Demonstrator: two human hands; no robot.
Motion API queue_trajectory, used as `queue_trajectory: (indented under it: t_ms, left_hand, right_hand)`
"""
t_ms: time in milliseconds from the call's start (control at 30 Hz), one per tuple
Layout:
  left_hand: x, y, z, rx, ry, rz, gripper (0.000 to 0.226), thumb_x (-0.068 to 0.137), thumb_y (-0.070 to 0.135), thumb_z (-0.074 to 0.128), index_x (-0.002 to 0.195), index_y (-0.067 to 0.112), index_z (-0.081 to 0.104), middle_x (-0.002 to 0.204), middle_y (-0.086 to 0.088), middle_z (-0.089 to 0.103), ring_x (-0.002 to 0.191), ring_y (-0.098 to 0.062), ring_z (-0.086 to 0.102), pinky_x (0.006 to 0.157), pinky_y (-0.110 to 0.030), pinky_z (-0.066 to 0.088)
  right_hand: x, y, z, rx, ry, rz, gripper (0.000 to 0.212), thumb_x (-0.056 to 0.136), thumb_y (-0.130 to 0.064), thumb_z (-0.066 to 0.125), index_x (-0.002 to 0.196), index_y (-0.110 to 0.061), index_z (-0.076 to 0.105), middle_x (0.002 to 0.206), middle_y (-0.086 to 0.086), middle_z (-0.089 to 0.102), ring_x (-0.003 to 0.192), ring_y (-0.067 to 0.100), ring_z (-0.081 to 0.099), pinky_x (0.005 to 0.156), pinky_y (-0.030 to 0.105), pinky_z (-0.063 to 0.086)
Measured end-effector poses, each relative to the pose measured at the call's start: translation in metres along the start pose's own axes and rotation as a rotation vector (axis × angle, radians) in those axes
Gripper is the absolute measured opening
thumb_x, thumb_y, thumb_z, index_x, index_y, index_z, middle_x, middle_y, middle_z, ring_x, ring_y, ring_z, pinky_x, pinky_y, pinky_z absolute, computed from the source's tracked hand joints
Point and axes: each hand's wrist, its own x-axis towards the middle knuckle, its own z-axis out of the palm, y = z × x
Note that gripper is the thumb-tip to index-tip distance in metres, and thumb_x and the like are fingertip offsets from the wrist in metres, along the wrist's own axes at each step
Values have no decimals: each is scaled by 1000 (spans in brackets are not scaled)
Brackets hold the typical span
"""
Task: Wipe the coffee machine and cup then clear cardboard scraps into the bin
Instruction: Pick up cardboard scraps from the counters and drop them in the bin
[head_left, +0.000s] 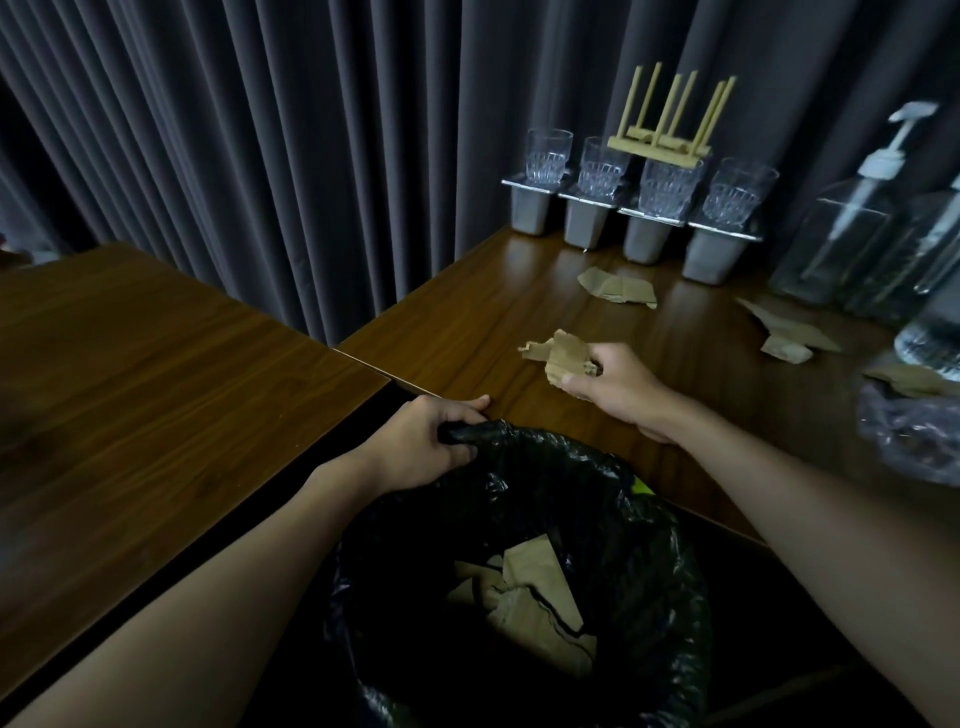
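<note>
The scene is dimly lit throughout, a faint sheen being caught on the table (493, 322), the bin (654, 525) being sunk in near-black shadow, the bottles (841, 234) being smeared by blur at the right edge, and the curtain (260, 156) being bowed by wide-angle distortion.

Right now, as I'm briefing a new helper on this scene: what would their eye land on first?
First, the black-lined bin at bottom centre, its rim gripped by the left hand, with cardboard pieces already inside. Next, the right hand gripping a cardboard scrap at the wooden table, where more scraps lie further back and right. Behind them, four glasses stand on grey holders against the curtain.
</note>
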Motion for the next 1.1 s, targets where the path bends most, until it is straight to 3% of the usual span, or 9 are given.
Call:
queue_trajectory:
  t_ms: [100,167,233,300,400,467,667,767,1100]
  left_hand:
    - [0,1,0,-2,-5,3,34,89,-1,69,119,15,72,144,2,56,133,7,38,93,3,35]
    - [-1,1,1,-1,1,0,35,88,-2,69,119,14,72,145,0,55,135,5,39,94,2,36]
    - [-1,2,0,8,6,1,35,88,-2,69,119,13,72,146,-2,54,137,1,39,99,-2,36]
    - [-2,4,0,13,-2,0,36,88,-2,69,119,15,72,146,-1,54,136,2,39,106,-11,36]
    - [-2,5,1,-14,-4,-15,35,88,-2,69,118,16,72,145,0,55,139,1,40,105,-10,34]
    - [-2,5,2,-16,3,-15,34,88,-1,70,118,16,73,145,0,55,139,0,40,101,-4,33]
    - [-2,5,0,-14,-4,-19,34,89,0,70,119,15,72,145,3,55,138,3,41,103,-5,36]
    - [-1,4,-1,-26,-2,-22,33,88,0,71,117,15,73,142,6,56,136,6,42,104,-8,38]
    - [3,-2,-1,-61,-3,-37,35,87,0,71,116,20,74,135,19,58,132,14,43,103,-8,39]
  right_hand:
    - [-21,-10,-11,139,-117,43,19,88,-8,67,105,-15,66,103,6,72,94,18,69,76,26,54]
    - [-32,-17,-17,200,-306,78,24,86,-7,71,109,-7,65,102,9,74,92,18,71,71,22,54]
    - [-39,-24,-20,235,-554,99,36,84,-13,74,116,-4,63,107,12,73,97,19,70,76,22,54]
    - [-41,-25,-20,163,-622,59,43,81,-28,76,118,-10,65,111,9,72,99,18,67,78,23,52]
    - [-34,-15,-17,115,-329,6,29,88,-33,69,114,-19,68,109,2,72,99,17,64,74,24,47]
    - [-23,-1,-16,80,-153,0,22,92,-30,65,113,-24,66,115,-2,67,110,14,60,82,22,45]
    - [22,41,-20,-331,226,11,43,94,-40,56,135,-28,49,145,-7,42,133,18,38,108,40,28]
    - [56,53,-27,-461,286,11,51,92,-46,52,140,-29,43,152,-7,34,140,19,31,116,45,23]
    - [137,71,-46,-695,359,86,64,94,-55,36,150,-27,27,158,0,26,148,17,13,118,46,11]
